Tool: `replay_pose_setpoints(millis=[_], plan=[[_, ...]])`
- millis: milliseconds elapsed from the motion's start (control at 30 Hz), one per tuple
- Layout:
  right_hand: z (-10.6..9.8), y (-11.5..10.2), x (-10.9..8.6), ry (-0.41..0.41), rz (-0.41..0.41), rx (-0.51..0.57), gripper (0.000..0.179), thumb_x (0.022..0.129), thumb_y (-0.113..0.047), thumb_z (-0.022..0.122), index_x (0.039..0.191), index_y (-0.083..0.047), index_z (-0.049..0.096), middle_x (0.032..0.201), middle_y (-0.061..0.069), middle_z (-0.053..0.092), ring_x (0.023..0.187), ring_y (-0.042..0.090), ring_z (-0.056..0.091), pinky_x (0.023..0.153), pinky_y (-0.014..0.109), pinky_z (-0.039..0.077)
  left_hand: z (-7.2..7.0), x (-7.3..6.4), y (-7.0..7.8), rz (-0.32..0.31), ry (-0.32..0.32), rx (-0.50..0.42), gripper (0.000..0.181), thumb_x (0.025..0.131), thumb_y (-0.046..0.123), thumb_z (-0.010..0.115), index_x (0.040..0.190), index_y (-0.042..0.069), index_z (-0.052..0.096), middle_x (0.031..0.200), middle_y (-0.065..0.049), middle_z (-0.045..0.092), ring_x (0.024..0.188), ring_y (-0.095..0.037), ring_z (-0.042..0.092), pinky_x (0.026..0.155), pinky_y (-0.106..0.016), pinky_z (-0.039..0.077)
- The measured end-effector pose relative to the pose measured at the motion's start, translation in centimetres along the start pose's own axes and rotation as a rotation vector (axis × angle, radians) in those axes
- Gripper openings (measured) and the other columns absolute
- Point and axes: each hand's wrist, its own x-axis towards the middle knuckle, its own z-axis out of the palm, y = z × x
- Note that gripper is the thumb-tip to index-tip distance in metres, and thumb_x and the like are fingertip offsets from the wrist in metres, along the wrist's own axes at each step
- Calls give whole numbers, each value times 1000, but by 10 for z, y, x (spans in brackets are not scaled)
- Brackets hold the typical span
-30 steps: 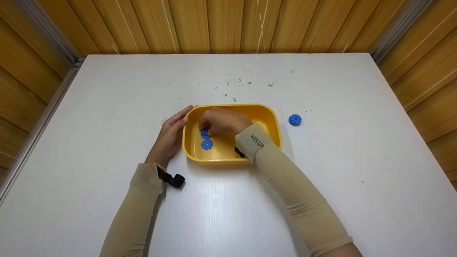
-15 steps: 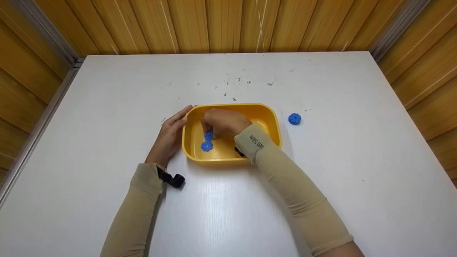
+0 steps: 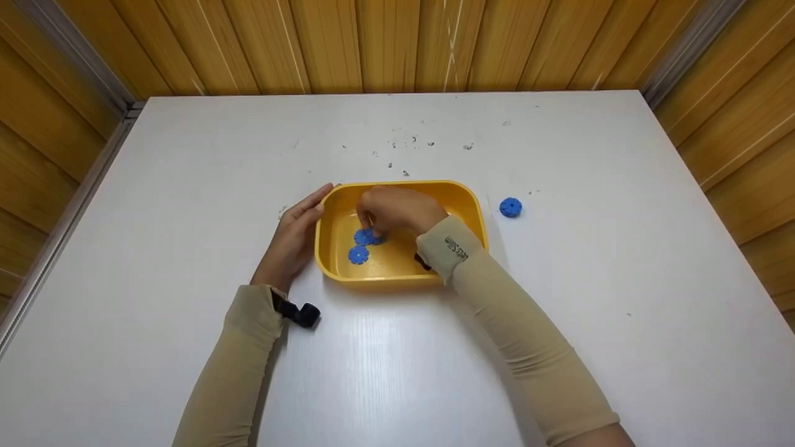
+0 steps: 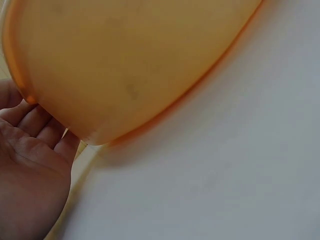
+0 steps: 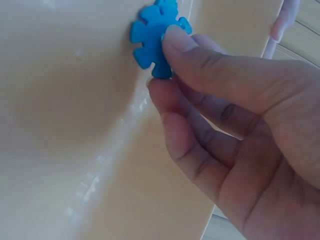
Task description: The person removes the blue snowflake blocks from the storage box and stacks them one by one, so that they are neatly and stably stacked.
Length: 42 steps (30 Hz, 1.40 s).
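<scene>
A yellow plastic tub (image 3: 397, 279) sits on the white table. My left hand (image 3: 295, 239) rests against its left end, thumb at the rim and fingers extended along the outside; the left wrist view shows the hand (image 4: 35, 160) beside the tub's wall (image 4: 135, 65). Inside the tub, my right hand (image 3: 400, 208) reaches down and pinches a blue notched disc (image 5: 150, 37), a snowflake-shaped building piece, between thumb and fingers. Another blue disc (image 3: 363, 236) lies right beside the fingertips, and a further one (image 3: 358, 255) is just nearer on the tub floor.
A small stack of blue discs (image 3: 510, 207) stands on the table (image 3: 590, 279) to the right of the tub. Wood-patterned panels (image 3: 385, 46) wall the back and sides. A black wrist camera (image 3: 305, 315) hangs from the left sleeve.
My right hand has shifted slightly right inside the tub, and more of the disc beside its fingertips shows. The left hand keeps its place at the tub's end.
</scene>
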Motion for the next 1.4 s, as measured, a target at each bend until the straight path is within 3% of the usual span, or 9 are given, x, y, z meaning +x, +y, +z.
replay_pose_setpoints(millis=[433, 733, 967, 1400], plan=[[-8, 4, -10, -17, -26, 29, 8, 88, -5, 67, 95, -7, 71, 91, 6, 65, 82, 20, 56, 78, 27, 54, 1, 0, 1, -16, 37, 24, 45, 101, 15, 45, 145, 13, 43, 151, 1, 43, 141, -10, 35, 116, -29, 30], [-17, 5, -20, -42, 24, 101, 7, 88, -8, 67, 96, -7, 69, 90, 5, 64, 82, 19, 55, 75, 25, 51, -1, 1, 0, -3, 14, 13, 47, 101, 14, 46, 147, 10, 39, 151, -1, 42, 142, -12, 35, 116, -29, 31], [-24, 6, -29, -7, 51, 83, 6, 89, -10, 67, 94, -10, 68, 89, 4, 62, 83, 19, 54, 75, 25, 50, -2, 1, -1, 7, 10, 3, 49, 100, 14, 46, 148, 8, 37, 151, -2, 42, 141, -12, 36, 116, -29, 32], [-36, 13, -48, 61, 4, 112, 8, 91, -7, 62, 95, -8, 69, 88, 4, 68, 76, 17, 56, 69, 24, 50, -2, -1, 0, 1, 29, -5, 47, 100, 13, 46, 147, 10, 40, 151, -1, 43, 140, -13, 38, 115, -29, 33]])
